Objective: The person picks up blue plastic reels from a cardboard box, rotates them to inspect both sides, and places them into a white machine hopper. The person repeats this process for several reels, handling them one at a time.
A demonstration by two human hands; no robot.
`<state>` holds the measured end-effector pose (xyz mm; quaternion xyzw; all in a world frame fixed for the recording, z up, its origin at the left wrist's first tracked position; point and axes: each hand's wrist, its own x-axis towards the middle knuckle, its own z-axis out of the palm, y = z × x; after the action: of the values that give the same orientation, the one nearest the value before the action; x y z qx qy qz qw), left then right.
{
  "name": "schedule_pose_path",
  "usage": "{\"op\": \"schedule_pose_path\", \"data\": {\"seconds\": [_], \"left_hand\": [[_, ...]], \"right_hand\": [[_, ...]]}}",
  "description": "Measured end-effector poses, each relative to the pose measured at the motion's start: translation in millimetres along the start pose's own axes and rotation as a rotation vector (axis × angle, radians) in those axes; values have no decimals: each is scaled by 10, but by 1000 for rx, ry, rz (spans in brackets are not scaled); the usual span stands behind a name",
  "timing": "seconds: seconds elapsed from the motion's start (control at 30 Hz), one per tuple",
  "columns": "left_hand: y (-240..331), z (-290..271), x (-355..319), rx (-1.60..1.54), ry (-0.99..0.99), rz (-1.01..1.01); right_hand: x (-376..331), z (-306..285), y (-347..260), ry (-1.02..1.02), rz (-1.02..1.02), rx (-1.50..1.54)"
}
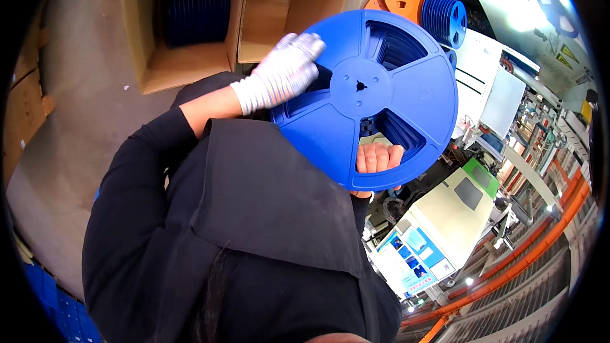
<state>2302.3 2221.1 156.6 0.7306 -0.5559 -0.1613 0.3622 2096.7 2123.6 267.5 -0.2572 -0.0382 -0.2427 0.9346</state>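
Blue moulded plastic made up the stack of round reels [375, 98], which was held up in front of the person's dark clothed chest, clear of any surface, with its broad face turned toward the head. Judging by the several layers visible through the cut-outs, it would handle as a bulky load of some weight, though each disc alone was probably light. The flanges looked stiff yet thin enough to flex or crack if pinched hard at one edge, and their smooth finish could let the layers slide over one another. The best hold seemed to be on opposite sides, with fingers hooked through the windows around the rim. The bare right hand [379, 157] had its fingers curled in the lower window, gripping the rim there. The left hand in a white striped knit glove [283, 73] lay blurred across the upper-left edge; whether it gripped or merely steadied could not be told. The front reel showed wide, wedge-shaped windows, raised ribs, a round hub and a small notched centre hole. Beyond the left forearm, dark blue ribbed reels [198, 13] sat against the far end of an unlidded brown cardboard box [181, 71].
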Motion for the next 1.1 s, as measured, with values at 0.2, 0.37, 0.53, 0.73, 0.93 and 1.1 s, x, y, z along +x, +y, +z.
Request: {"op": "schedule_pose_path", "data": {"seconds": [0.2, 0.37, 0.53, 0.73, 0.93, 1.1], "left_hand": [[181, -274, 122, -533, -3, 181], [-1374, 945, -582, 249, 84, -30], [-872, -124, -563, -79, 362, -48], [-456, -503, -272, 94, 30, 547], [-573, -735, -465, 116, -102, 495], [-712, -873, -836, -701, -60, -98]], "right_hand": [[-51, -5, -10, 64, -54, 41], [-126, -62, -109, 108, -61, 79], [-6, -176, -164, 86, -78, 108], [270, -257, -125, 129, -108, 161], [496, -276, -212, 281, 57, 94], [545, -273, -208, 577, 101, -228]]}}
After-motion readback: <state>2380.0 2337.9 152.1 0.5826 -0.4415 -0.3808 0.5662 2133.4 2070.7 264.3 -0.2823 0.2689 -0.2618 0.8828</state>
